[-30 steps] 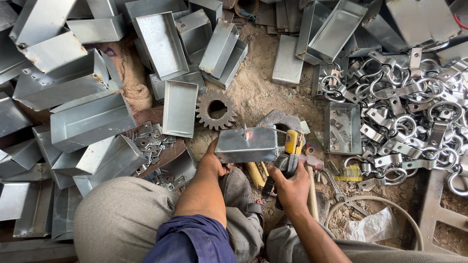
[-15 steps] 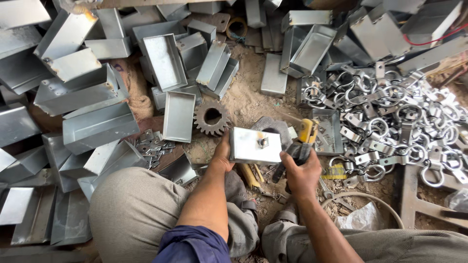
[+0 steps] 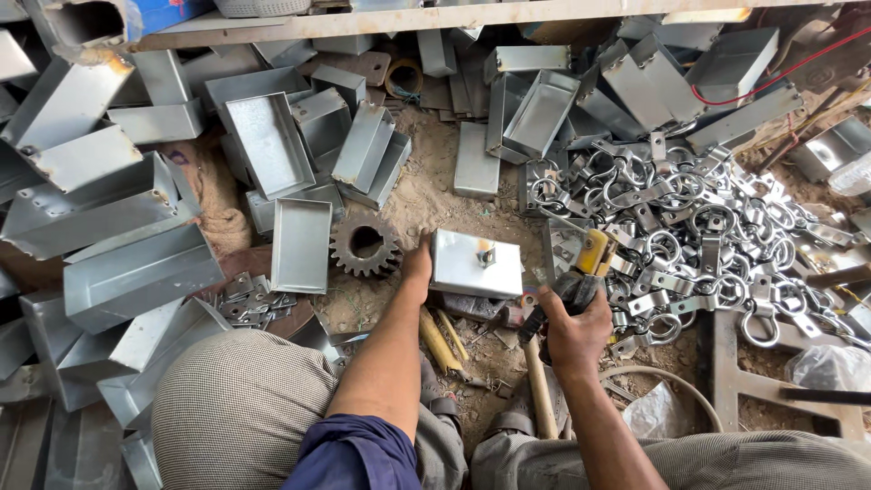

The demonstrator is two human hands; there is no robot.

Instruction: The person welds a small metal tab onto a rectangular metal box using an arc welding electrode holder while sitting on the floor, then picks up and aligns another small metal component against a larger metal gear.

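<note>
Left hand (image 3: 417, 266) pressing against the left edge of a small flat metal box (image 3: 476, 264), holding it steady on the sandy floor (image 3: 426, 195); a small bracket (image 3: 486, 254) sitting on the box's top face. Right hand (image 3: 573, 328) closing around a black-and-yellow handled tool (image 3: 581, 272), its head lying just right of the box. Hands staying apart, one on each side of the box. Toothed gear (image 3: 365, 245) lying just left of the left hand, a shallow metal tray (image 3: 302, 245) beside it. Heap of ring clamps (image 3: 689, 240) crowding the right side, touching the tool's far end. Larger metal boxes (image 3: 127, 236) piling up at left. Wooden handle (image 3: 539, 386) lying between the knees.
</note>
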